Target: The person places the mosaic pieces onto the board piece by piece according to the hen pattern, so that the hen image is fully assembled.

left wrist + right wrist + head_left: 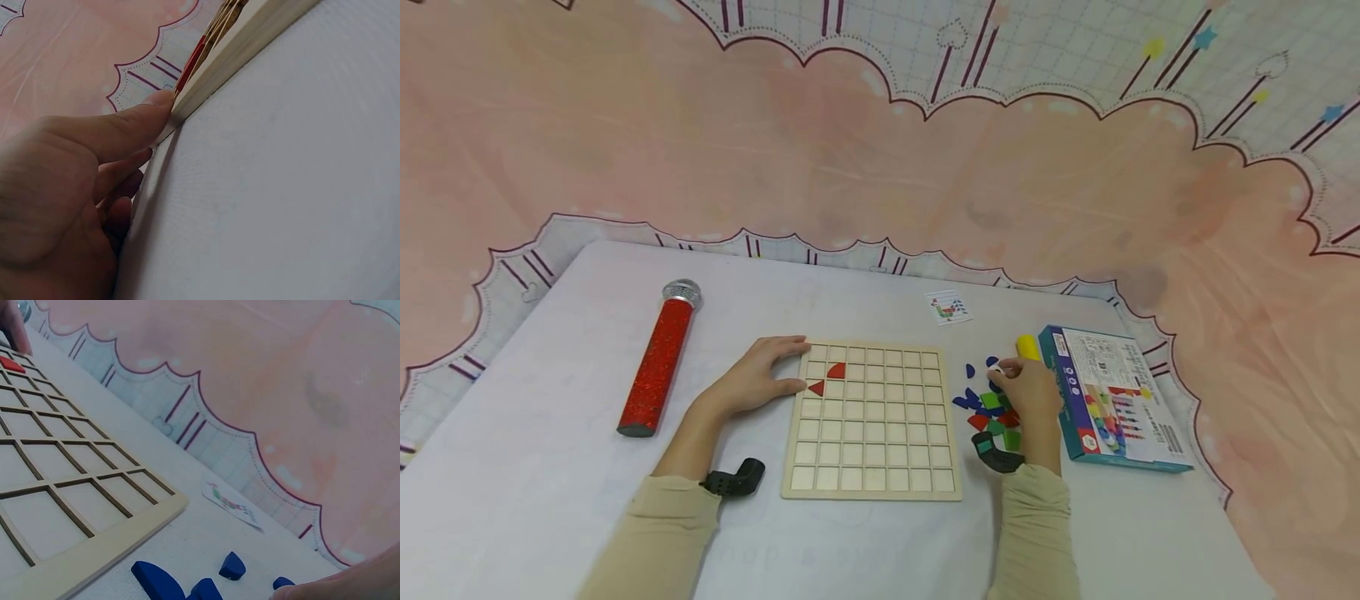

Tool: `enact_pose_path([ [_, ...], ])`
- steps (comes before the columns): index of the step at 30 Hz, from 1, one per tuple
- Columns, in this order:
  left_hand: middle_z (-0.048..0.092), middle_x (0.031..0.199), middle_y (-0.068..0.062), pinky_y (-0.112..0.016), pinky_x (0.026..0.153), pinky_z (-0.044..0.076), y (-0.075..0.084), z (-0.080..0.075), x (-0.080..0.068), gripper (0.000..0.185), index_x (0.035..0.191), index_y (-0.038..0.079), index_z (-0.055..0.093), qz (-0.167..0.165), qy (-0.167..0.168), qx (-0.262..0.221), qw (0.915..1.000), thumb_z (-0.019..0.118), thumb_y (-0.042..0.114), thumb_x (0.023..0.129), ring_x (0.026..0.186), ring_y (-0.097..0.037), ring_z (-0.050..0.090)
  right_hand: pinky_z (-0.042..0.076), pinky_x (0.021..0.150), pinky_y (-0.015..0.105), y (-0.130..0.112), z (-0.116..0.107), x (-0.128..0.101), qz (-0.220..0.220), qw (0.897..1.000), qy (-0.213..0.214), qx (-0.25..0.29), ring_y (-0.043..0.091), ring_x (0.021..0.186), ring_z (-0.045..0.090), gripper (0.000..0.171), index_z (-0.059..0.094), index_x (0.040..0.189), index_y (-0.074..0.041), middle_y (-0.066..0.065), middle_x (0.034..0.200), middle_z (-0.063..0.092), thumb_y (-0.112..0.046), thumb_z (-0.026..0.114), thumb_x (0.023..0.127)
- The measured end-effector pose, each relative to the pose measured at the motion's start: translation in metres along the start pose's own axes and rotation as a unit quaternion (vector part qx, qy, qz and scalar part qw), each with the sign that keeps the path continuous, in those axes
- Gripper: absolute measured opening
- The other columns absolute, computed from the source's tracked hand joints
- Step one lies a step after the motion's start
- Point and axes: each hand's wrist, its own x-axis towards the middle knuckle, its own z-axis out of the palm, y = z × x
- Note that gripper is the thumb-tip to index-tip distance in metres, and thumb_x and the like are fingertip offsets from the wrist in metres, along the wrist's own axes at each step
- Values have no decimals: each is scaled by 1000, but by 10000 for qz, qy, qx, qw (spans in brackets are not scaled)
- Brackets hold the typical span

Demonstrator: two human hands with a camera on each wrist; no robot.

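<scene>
A wooden grid board lies on the table, with a red quarter-round piece and a red triangle in cells at its upper left. My left hand touches the board's left side near the far corner, thumb and fingers spread apart; in the left wrist view the thumb presses the edge. To the right of the board, my right hand pinches at a small blue piece, partly hidden behind the thumb. Loose blue, red and green pieces lie beside that hand.
A red glittery microphone-shaped tube lies at the left. A small picture card is beyond the board. On the right are a yellow object, partly covered by the hand, and a teal-edged printed box. A patterned cloth hangs behind the table.
</scene>
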Motion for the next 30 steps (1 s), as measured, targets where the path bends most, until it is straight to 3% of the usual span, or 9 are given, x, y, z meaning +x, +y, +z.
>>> enact_pose_path([
  [12, 35, 152, -10, -55, 114, 22, 2, -1, -1, 62, 140, 8, 46, 4, -27, -41, 10000, 71, 22, 85, 142, -33, 22, 46, 92, 49, -2, 1, 1, -419, 9991, -88, 12, 32, 103, 56, 37, 60, 125, -13, 16, 120, 63, -27, 65, 90],
  [23, 36, 151, -11, -56, 114, 22, 0, -1, 0, 61, 139, 9, 47, 77, 30, -33, 10000, 71, 22, 84, 141, -34, 23, 50, 95, 44, -1, 3, 4, -591, 9971, -331, 338, 31, 103, 54, 31, 62, 121, -16, 16, 119, 59, -21, 64, 91],
  [30, 35, 152, -10, -54, 115, 22, 0, 0, 0, 61, 139, 10, 48, 36, 6, -48, 10000, 71, 23, 85, 142, -33, 23, 49, 95, 45, 1, 5, 6, -840, 9942, -607, 300, 32, 107, 54, 33, 61, 127, -20, 16, 124, 58, -21, 60, 94],
])
